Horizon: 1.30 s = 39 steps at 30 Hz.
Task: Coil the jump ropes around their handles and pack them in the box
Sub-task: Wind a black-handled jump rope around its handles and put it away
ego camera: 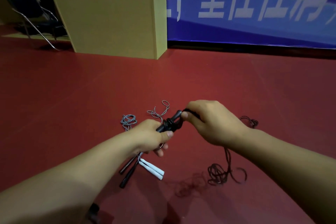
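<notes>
floor: dark red sports flooring [236, 82] | back wall: blue banner [254, 5] with large white characters | furniture: pale wooden cabinet [112, 23] against banner; black metal-framed chair [31, 14] far left | light: dim

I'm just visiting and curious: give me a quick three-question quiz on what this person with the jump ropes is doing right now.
1. True or false: the left hand grips the black handles that are being wrapped.
2. What does the right hand pinch? A) the white handles B) the dark rope C) the grey rope
3. Fill in: the white handles lie on the red ____.

Key
1. True; a few turns of dark rope already circle them.
2. B; the grey rope lies loose on the floor.
3. Floor, beside a second pair of black handles.
</notes>
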Available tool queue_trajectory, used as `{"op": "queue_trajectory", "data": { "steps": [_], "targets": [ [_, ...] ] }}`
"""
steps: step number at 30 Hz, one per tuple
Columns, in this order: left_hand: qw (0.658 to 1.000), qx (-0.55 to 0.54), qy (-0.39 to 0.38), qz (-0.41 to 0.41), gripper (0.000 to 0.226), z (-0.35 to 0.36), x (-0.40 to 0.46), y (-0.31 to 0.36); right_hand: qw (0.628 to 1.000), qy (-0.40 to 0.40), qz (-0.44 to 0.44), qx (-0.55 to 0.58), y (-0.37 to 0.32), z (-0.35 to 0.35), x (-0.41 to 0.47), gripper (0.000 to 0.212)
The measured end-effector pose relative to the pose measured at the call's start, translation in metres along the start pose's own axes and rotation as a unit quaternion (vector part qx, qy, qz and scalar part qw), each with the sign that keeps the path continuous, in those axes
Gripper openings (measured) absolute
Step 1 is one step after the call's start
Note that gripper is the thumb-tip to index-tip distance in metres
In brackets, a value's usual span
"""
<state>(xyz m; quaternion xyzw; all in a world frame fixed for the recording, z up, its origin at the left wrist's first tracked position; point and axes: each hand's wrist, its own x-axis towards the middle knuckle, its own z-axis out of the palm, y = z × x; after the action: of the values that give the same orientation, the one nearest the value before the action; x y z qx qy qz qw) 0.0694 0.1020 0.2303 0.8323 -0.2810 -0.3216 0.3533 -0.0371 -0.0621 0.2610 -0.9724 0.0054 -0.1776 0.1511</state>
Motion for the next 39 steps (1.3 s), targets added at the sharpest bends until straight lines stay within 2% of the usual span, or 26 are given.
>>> {"op": "queue_trajectory", "data": {
  "steps": [5,8,12,16,20,24,27,29,32,35,39],
  "targets": [
    [0.996,-0.010,-0.073,0.058,0.009,0.006,-0.007,0.009,0.998,0.054,0.043,0.009,0.014,-0.007,0.004,0.026],
    [0.987,0.049,-0.111,0.107,0.004,0.012,-0.009,0.014,0.997,0.024,0.045,0.057,0.019,-0.009,0.003,0.020],
    [0.969,0.127,-0.151,0.149,0.010,0.012,-0.012,0.018,0.990,-0.029,0.065,0.120,0.020,-0.011,0.002,0.020],
    [0.957,0.060,-0.230,0.168,0.008,0.011,-0.023,0.024,0.950,-0.034,0.124,0.284,0.024,-0.014,0.001,0.021],
    [0.950,-0.021,-0.245,0.191,0.007,0.011,-0.030,0.031,0.900,-0.028,0.172,0.400,0.029,-0.015,-0.003,0.032],
    [0.946,-0.121,-0.233,0.193,0.008,0.014,-0.035,0.033,0.903,-0.031,0.170,0.394,0.020,-0.008,-0.003,0.027],
    [0.951,-0.185,-0.172,0.177,0.008,0.016,-0.032,0.033,0.918,-0.005,0.210,0.336,0.020,-0.002,0.002,0.029],
    [0.953,-0.226,-0.120,0.163,0.009,0.018,-0.029,0.035,0.920,-0.024,0.240,0.308,0.016,0.002,0.005,0.022],
    [0.955,-0.252,-0.054,0.145,0.011,0.021,-0.027,0.036,0.890,-0.082,0.289,0.344,0.007,0.006,0.003,0.022],
    [0.957,-0.262,-0.022,0.121,0.019,0.021,-0.026,0.037,0.868,-0.134,0.289,0.382,0.001,0.009,-0.001,0.023],
    [0.958,-0.272,0.017,0.093,0.018,0.018,-0.025,0.038,0.831,-0.108,0.331,0.434,-0.003,0.006,0.002,0.038]
  ]
}}
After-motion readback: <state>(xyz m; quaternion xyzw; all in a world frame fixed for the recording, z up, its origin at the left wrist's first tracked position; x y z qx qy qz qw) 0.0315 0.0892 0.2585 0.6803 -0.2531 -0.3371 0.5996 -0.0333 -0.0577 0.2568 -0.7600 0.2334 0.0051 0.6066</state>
